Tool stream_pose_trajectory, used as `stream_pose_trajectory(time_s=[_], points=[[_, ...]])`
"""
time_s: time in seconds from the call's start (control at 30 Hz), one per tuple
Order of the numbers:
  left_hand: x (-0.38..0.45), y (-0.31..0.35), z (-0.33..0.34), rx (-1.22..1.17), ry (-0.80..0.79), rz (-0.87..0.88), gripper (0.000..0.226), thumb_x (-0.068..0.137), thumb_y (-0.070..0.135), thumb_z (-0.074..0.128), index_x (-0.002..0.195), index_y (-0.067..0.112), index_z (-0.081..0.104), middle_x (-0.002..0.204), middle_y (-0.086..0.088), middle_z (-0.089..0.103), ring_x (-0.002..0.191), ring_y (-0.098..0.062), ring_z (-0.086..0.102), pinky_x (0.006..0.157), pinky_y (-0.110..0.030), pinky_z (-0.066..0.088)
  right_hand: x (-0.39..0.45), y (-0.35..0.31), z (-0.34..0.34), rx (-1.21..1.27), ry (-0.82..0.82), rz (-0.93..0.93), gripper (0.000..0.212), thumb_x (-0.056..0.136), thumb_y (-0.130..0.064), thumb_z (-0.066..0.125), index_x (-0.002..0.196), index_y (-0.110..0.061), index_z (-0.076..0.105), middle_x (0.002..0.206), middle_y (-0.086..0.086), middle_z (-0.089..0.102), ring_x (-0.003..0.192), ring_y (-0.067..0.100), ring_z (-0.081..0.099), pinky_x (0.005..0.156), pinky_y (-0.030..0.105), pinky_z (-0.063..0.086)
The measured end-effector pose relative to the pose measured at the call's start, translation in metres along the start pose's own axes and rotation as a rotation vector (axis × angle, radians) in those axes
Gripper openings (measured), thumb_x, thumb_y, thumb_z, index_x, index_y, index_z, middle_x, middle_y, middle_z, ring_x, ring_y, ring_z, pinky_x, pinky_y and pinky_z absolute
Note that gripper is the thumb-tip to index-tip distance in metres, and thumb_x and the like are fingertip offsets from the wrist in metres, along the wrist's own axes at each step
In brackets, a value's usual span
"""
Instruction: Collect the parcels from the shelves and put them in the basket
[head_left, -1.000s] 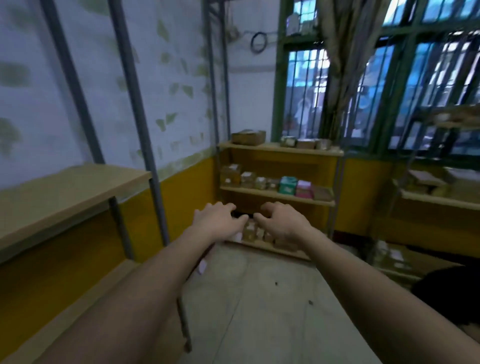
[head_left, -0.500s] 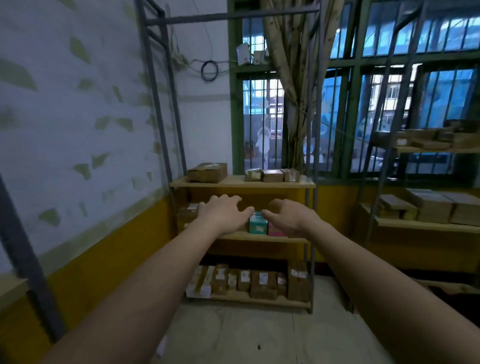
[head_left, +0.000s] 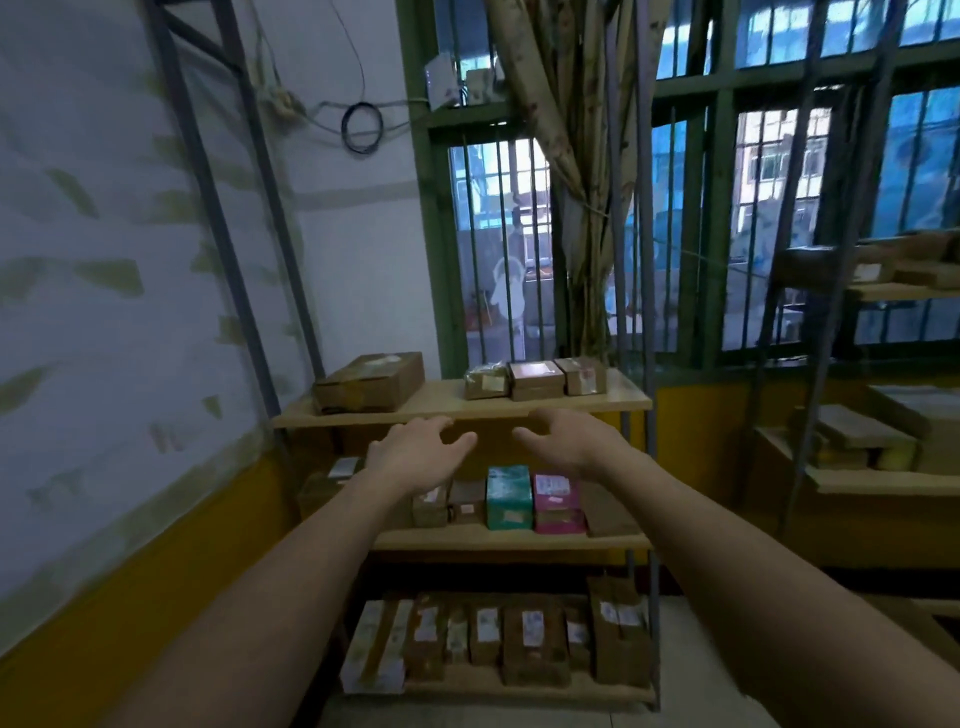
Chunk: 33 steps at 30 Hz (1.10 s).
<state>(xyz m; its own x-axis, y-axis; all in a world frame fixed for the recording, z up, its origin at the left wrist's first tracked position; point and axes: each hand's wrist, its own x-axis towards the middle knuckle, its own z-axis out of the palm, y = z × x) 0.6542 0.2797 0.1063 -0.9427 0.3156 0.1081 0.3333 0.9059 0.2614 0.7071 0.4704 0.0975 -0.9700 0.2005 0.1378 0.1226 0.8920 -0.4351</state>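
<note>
Two bare hands reach out side by side in front of a three-tier shelf unit (head_left: 519, 405) — the left hand (head_left: 415, 454) and the right hand (head_left: 566, 441), both with fingers loosely spread and holding nothing, a narrow gap of open air between their thumbs. They hover just in front of the top board's front edge, touching neither it nor any parcel. On that top board a large brown parcel (head_left: 369, 382) sits at the left end, well apart from three small parcels (head_left: 535, 379) bunched toward the right. The middle shelf holds a row including a teal box (head_left: 509, 496) just beside a pink box (head_left: 558, 501). The bottom shelf carries a packed row of labelled brown parcels (head_left: 498, 639). Grey uprights frame the unit; a second rack (head_left: 883, 478) stands well to the right — bare floor between them.
</note>
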Motion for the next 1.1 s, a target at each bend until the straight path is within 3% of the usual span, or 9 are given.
stream_pose_trajectory(time_s=[0.33, 0.57, 0.8, 0.97, 1.03, 1.1], points=[[0.19, -0.052, 0.04, -0.062, 0.038, 0.046, 0.065, 0.094, 0.07, 0.037, 0.148, 0.035, 0.041, 0.152, -0.002, 0.046, 0.137, -0.027, 0.042, 0.107, -0.045, 0.041, 0.202, 0.004, 0.062, -0.065, 0.018, 0.008, 0.062, 0.095, -0.06, 0.044, 0.147, -0.025, 0.043, 0.15, 0.008, 0.046, 0.13, 0.028, 0.051, 0.104, 0.045, 0.045], [0.307, -0.09, 0.104, -0.402, -0.068, 0.054, 0.059, 0.095, 0.063, 0.044, 0.143, 0.03, 0.048, 0.143, 0.003, 0.054, 0.126, -0.02, 0.052, 0.104, -0.042, 0.046, 0.316, 0.013, 0.123, 0.136, 0.008, 0.057, 0.053, 0.098, -0.047, 0.053, 0.141, -0.016, 0.049, 0.141, 0.009, 0.055, 0.125, 0.025, 0.054, 0.104, 0.041, 0.046], [0.426, -0.094, 0.119, -0.655, -0.11, -0.021, 0.048, 0.1, 0.048, 0.049, 0.141, 0.024, 0.045, 0.135, -0.003, 0.054, 0.104, -0.016, 0.053, 0.087, -0.034, 0.045, 0.414, 0.048, 0.123, 0.38, 0.16, 0.122, 0.042, 0.098, -0.034, 0.055, 0.134, -0.013, 0.052, 0.131, 0.008, 0.059, 0.115, 0.024, 0.057, 0.089, 0.034, 0.046], [0.497, -0.075, 0.139, -0.849, -0.122, -0.109, 0.047, 0.101, 0.044, 0.05, 0.142, 0.02, 0.046, 0.132, -0.004, 0.054, 0.116, -0.022, 0.051, 0.097, -0.038, 0.045, 0.49, 0.076, 0.12, 0.5, 0.183, 0.172, 0.044, 0.096, -0.034, 0.054, 0.135, -0.014, 0.048, 0.124, 0.01, 0.062, 0.095, 0.027, 0.063, 0.077, 0.04, 0.052], [0.525, -0.065, 0.151, -0.876, -0.136, -0.144, 0.051, 0.101, 0.044, 0.051, 0.144, 0.018, 0.045, 0.135, -0.006, 0.054, 0.121, -0.026, 0.052, 0.102, -0.042, 0.045, 0.515, 0.086, 0.123, 0.467, 0.184, 0.18, 0.043, 0.097, -0.031, 0.054, 0.136, -0.014, 0.048, 0.124, 0.009, 0.062, 0.098, 0.026, 0.063, 0.072, 0.035, 0.05], [0.549, -0.058, 0.161, -0.939, -0.117, -0.207, 0.053, 0.101, 0.045, 0.051, 0.145, 0.016, 0.044, 0.13, -0.004, 0.054, 0.116, -0.025, 0.053, 0.098, -0.042, 0.047, 0.538, 0.097, 0.124, 0.394, 0.186, 0.183, 0.038, 0.098, -0.025, 0.053, 0.133, -0.012, 0.049, 0.122, 0.01, 0.061, 0.106, 0.028, 0.061, 0.081, 0.037, 0.051]])
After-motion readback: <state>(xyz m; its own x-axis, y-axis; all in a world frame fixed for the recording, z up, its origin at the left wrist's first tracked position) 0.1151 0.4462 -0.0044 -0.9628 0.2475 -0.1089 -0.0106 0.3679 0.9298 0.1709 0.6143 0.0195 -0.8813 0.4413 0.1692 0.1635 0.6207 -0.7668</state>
